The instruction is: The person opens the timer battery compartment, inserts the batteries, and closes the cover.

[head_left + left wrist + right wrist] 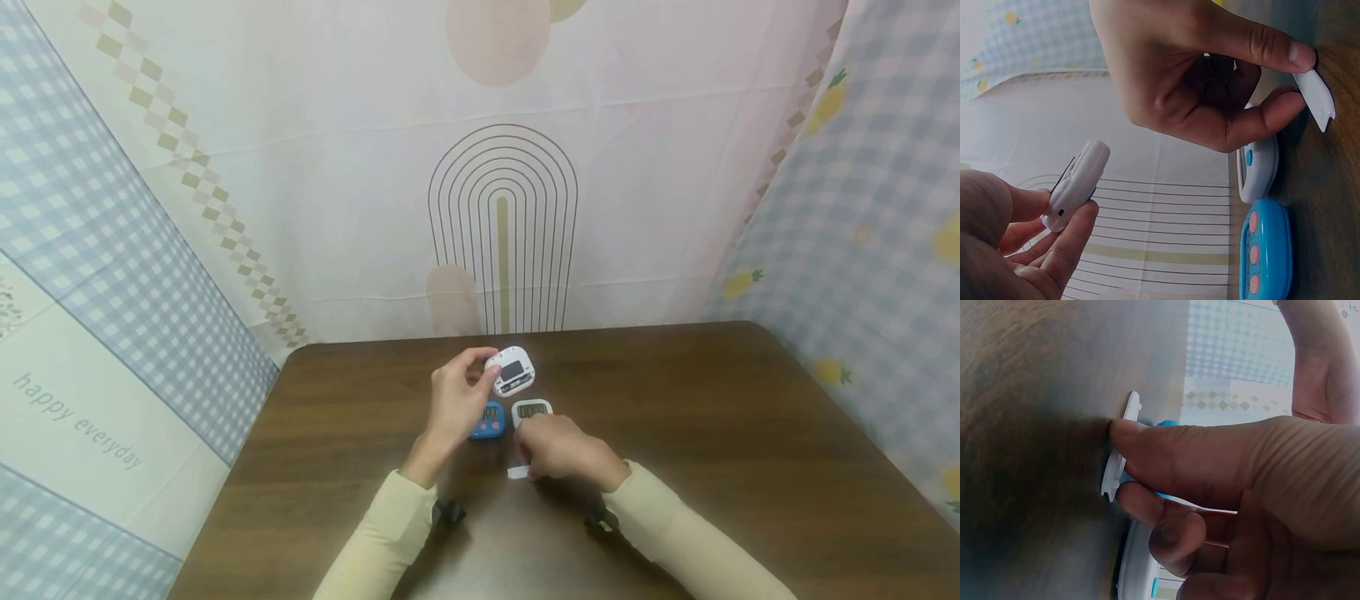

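My left hand (456,402) holds a white digital timer (512,372) up off the table, thumb on one face and fingers on the other. Its back faces me in the head view, and a battery slot (516,384) lies uncovered near the lower edge. Down at the tabletop, my right hand (562,448) pinches a small white battery cover (1317,100) between thumb and finger. The cover stands tilted close to the wood in the right wrist view. Just beyond that hand sits a second white timer (532,407), partly hidden by it. A blue timer (1269,250) with pink buttons lies beside it.
The brown wooden table (697,417) reaches back to a patterned cloth (360,250). Checked blue cloths hang at both sides. Dark wrist devices (449,514) show beneath the pale sleeves (397,517).
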The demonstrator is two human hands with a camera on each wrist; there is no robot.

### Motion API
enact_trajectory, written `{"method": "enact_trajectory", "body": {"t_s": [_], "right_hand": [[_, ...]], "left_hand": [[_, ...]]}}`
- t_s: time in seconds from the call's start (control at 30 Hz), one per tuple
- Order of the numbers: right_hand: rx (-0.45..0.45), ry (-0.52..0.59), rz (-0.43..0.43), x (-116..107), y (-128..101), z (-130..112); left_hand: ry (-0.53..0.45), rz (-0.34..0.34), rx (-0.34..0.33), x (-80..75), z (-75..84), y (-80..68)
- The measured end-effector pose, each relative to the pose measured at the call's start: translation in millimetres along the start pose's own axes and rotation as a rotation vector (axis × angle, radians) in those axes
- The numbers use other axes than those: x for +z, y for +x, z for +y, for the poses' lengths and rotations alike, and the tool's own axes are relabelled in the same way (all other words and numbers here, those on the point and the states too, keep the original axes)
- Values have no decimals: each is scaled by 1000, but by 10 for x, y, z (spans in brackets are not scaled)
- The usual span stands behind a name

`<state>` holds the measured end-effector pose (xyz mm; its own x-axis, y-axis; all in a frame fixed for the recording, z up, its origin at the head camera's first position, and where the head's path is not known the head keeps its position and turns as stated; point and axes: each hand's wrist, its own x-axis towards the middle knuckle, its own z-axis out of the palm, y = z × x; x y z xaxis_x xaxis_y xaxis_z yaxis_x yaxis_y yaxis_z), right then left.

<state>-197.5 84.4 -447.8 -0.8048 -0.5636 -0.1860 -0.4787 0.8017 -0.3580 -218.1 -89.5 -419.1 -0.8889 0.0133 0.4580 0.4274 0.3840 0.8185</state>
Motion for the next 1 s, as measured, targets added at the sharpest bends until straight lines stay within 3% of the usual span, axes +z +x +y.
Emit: {"method": "enact_trajectory", "body": {"t_s": [1.0], "right_hand": [[6,41,-19,5,16,16]], "left_hand": [[12,-18,-19,-23,7,6]]}}
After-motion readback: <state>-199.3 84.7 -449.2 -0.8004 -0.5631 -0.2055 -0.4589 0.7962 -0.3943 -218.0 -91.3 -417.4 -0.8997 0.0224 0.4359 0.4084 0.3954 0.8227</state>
